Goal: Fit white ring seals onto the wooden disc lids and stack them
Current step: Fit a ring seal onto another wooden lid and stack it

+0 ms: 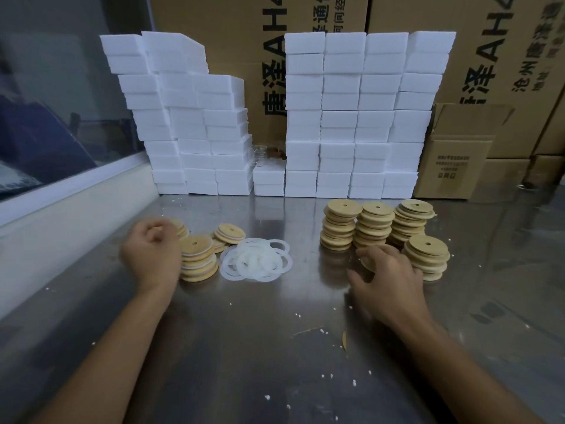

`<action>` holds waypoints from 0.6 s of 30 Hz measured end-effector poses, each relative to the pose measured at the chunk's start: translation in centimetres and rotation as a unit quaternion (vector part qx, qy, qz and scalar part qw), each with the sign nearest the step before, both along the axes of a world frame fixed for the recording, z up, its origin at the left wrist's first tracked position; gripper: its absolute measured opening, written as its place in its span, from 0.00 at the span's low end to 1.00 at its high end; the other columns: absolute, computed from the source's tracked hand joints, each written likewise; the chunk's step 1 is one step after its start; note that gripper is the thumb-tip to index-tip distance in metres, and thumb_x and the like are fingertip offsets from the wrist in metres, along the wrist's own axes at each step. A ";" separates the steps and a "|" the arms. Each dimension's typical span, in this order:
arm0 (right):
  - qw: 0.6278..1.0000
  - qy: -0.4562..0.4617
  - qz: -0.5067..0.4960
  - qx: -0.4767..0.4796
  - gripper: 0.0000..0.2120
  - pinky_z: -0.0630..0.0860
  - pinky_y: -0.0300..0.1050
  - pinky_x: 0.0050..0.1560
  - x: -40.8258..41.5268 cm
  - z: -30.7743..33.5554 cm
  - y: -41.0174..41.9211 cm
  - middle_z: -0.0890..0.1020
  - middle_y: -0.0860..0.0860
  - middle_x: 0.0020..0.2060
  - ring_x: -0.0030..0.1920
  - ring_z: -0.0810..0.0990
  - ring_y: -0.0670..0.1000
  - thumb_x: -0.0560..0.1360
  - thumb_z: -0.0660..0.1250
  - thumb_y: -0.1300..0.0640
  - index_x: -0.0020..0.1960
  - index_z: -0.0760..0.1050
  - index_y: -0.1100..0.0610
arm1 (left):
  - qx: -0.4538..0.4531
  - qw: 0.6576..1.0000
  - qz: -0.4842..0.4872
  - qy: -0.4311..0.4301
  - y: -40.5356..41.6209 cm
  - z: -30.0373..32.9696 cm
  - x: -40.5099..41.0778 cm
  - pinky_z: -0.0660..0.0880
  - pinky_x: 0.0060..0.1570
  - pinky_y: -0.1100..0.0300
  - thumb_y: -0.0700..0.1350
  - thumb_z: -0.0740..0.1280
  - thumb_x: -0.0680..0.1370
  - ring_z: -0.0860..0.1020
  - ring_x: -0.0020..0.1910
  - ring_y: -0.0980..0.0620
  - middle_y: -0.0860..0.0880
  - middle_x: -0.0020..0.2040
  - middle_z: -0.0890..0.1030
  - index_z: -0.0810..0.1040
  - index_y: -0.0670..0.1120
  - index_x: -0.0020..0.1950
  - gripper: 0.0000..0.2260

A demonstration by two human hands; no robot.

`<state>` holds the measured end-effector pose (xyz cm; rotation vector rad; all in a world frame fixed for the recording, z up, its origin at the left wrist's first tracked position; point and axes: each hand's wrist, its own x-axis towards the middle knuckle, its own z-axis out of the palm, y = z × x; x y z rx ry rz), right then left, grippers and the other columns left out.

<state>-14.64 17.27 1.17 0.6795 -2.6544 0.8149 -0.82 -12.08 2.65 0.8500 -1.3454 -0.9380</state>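
Right now the wooden disc lids (340,207) are pale round pieces, each with a small hole near the middle, piled in four uneven stacks on the right of the steel table (244,347). Left of centre lie the white ring seals (256,260) — thin, translucent hoops in a loose overlapping heap. Just beside that heap stand shorter stacks of sealed lids (197,258), white edges showing between the wood. The right hand (385,280) curls round a single disc (368,261) at the foot of the right stacks. The left hand (151,250) is blurred, fingers curled, by the sealed stacks — whether it holds anything I cannot tell. White foam blocks (351,117) line the back.
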 end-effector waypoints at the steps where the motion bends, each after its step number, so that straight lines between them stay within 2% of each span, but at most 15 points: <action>1: 1.000 -0.010 0.001 0.020 0.20 0.66 0.56 0.63 0.0 -0.1 0.0 0.74 0.48 0.64 0.68 0.68 0.54 0.73 0.70 0.50 0.64 0.76 0.49 | -0.073 0.997 -0.016 -0.027 1.4 0.2 -0.2 0.70 0.28 0.69 0.42 0.65 0.73 0.75 0.25 0.62 0.56 0.29 0.76 0.78 0.49 0.41 0.04; 3: 1.000 -0.007 -0.006 0.024 0.20 0.67 0.56 0.62 -0.1 -0.1 0.0 0.75 0.49 0.63 0.66 0.69 0.55 0.73 0.71 0.50 0.64 0.76 0.49 | -0.186 0.973 -0.096 -0.094 3.9 0.2 -1.0 0.72 0.31 0.65 0.42 0.67 0.73 0.76 0.28 0.59 0.56 0.28 0.77 0.78 0.50 0.40 0.04; 4: 1.000 0.000 -0.014 0.018 0.18 0.67 0.55 0.60 -0.1 0.0 0.1 0.76 0.50 0.61 0.64 0.69 0.56 0.73 0.71 0.51 0.62 0.77 0.50 | -0.236 0.949 -0.144 -0.149 5.0 0.0 -1.5 0.73 0.34 0.62 0.43 0.68 0.73 0.78 0.31 0.54 0.55 0.30 0.78 0.79 0.50 0.40 0.03; 5: 1.000 0.007 -0.021 0.015 0.18 0.67 0.55 0.59 -0.2 -0.1 0.1 0.77 0.52 0.59 0.62 0.70 0.58 0.72 0.71 0.52 0.61 0.78 0.51 | -0.281 0.916 -0.180 -0.221 6.0 -0.4 -1.9 0.74 0.36 0.60 0.46 0.69 0.73 0.79 0.34 0.50 0.54 0.33 0.80 0.80 0.50 0.41 0.01; 7: 0.999 0.006 -0.029 0.013 0.17 0.69 0.54 0.59 -0.2 -0.2 0.2 0.77 0.54 0.58 0.61 0.70 0.59 0.72 0.72 0.53 0.60 0.79 0.53 | -0.337 0.847 -0.207 -0.356 7.4 -1.4 -2.6 0.73 0.42 0.58 0.52 0.70 0.73 0.79 0.44 0.49 0.55 0.44 0.81 0.81 0.52 0.47 0.06; 9: 1.000 -0.009 -0.028 0.011 0.16 0.70 0.55 0.61 -0.3 -0.3 0.2 0.76 0.56 0.60 0.62 0.70 0.60 0.72 0.72 0.54 0.59 0.80 0.53 | -0.338 0.809 -0.202 -0.437 8.0 -2.4 -3.0 0.70 0.48 0.57 0.57 0.68 0.75 0.76 0.53 0.49 0.54 0.54 0.79 0.81 0.53 0.56 0.13; 11: 1.000 -0.004 -0.028 0.004 0.16 0.72 0.55 0.59 -0.4 -0.2 0.2 0.77 0.56 0.60 0.61 0.72 0.61 0.72 0.72 0.55 0.59 0.79 0.54 | -0.325 0.800 -0.197 -0.464 8.2 -2.6 -3.3 0.69 0.47 0.58 0.58 0.66 0.77 0.75 0.55 0.50 0.53 0.59 0.77 0.80 0.53 0.59 0.14; 14: 0.999 0.018 -0.036 -0.024 0.16 0.73 0.54 0.55 -0.7 -0.1 0.2 0.81 0.56 0.54 0.57 0.74 0.61 0.72 0.70 0.57 0.60 0.77 0.56 | -0.325 0.804 -0.195 -0.458 8.3 -2.3 -3.3 0.65 0.43 0.60 0.55 0.65 0.79 0.74 0.51 0.51 0.54 0.56 0.77 0.82 0.52 0.53 0.11; 18: 0.999 0.003 -0.037 -0.014 0.13 0.71 0.54 0.61 -0.7 -0.7 0.1 0.75 0.57 0.61 0.63 0.70 0.62 0.71 0.73 0.56 0.55 0.81 0.55 | -0.322 0.804 -0.208 -0.454 8.4 -2.2 -3.1 0.67 0.42 0.58 0.52 0.65 0.79 0.73 0.47 0.52 0.54 0.51 0.76 0.82 0.51 0.49 0.08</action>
